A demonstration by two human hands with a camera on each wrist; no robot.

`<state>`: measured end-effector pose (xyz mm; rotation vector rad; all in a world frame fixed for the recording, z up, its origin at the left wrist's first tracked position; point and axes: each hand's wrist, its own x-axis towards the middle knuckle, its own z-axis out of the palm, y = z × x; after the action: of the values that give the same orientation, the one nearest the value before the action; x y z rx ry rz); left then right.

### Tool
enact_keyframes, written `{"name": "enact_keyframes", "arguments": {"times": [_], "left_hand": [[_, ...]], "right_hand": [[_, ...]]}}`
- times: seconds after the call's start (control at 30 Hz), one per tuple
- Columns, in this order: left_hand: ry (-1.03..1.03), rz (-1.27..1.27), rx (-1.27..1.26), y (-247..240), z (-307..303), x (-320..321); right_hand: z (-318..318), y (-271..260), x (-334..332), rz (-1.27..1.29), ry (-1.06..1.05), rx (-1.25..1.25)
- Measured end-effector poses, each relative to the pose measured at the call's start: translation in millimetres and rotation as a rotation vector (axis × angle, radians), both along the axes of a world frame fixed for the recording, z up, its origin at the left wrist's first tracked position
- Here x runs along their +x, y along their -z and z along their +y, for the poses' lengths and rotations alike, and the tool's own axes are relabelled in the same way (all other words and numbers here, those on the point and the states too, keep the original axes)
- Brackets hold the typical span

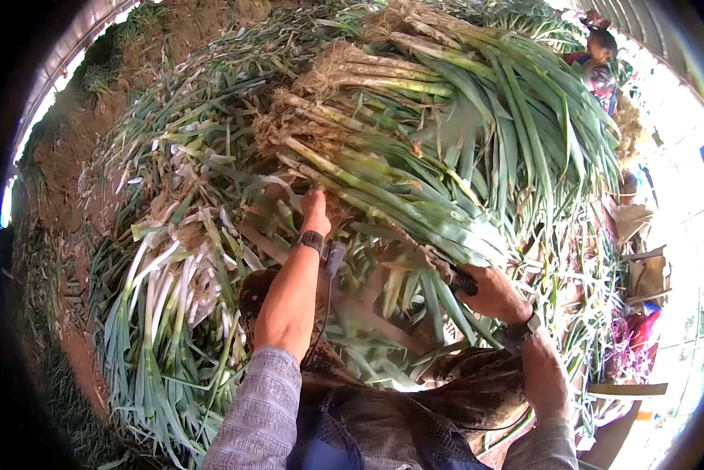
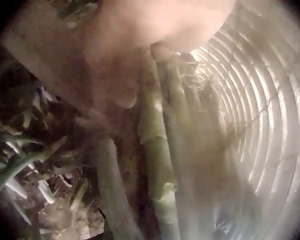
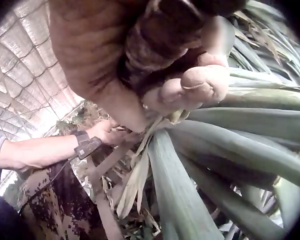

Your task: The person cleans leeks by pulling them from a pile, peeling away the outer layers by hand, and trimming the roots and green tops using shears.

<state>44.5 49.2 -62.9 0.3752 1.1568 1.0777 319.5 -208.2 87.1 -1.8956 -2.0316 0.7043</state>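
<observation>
My left hand (image 1: 314, 211) grips green onions (image 2: 157, 145) near their root ends, low at the front of a big unpeeled heap. In the left wrist view the fingers curl over the tops of the stalks, which hang blurred below. My right hand (image 1: 494, 296) is curled round the dark, grimy handle (image 3: 160, 40) of a tool. Its narrow brown shaft (image 1: 429, 254) points up and left, along the leafy part of the onions. Long green leaves (image 3: 240, 145) spread just beneath the right hand. I cannot tell the tool's kind.
Unpeeled green onions (image 1: 415, 117) with brown roots are heaped ahead. Cleaned ones with white stems (image 1: 160, 290) lie at my left. Stripped leaves (image 1: 203, 102) litter the ground. Another person (image 1: 599, 66) is at the far right, and a ridged wall (image 2: 270, 100) shows in the left wrist view.
</observation>
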Motion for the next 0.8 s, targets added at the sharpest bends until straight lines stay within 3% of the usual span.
{"name": "enact_keyframes", "arguments": {"times": [0.13,0.2,0.23,0.27,0.37,0.5,0.7,0.8], "left_hand": [[0.059,-0.033,0.065,-8.3,-9.6,20.3],[0.280,-0.088,0.160,-17.3,-49.3,30.8],[0.423,0.169,0.681,3.1,-75.7,37.5],[0.562,0.071,0.370,4.7,-92.7,52.0],[0.617,-0.177,0.010,1.7,-147.6,64.6],[0.589,-0.382,0.101,15.7,-152.1,62.0],[0.535,-0.309,0.108,38.5,-145.1,53.7],[0.406,-0.213,0.179,16.3,-143.1,42.6]], "right_hand": [[-12.8,1.9,16.1,-0.009,0.038,0.052],[-20.4,-1.1,19.4,0.002,0.077,0.082],[-22.7,-3.9,22.5,0.016,0.092,0.062],[-25.2,-6.4,25.4,0.020,0.104,0.035],[-35.0,-1.2,38.5,-0.035,0.076,0.029],[-50.2,-0.4,52.2,-0.090,0.022,-0.064],[-60.0,-8.1,48.9,-0.053,0.004,-0.202],[-66.0,-11.2,47.2,-0.062,-0.013,-0.150]]}}
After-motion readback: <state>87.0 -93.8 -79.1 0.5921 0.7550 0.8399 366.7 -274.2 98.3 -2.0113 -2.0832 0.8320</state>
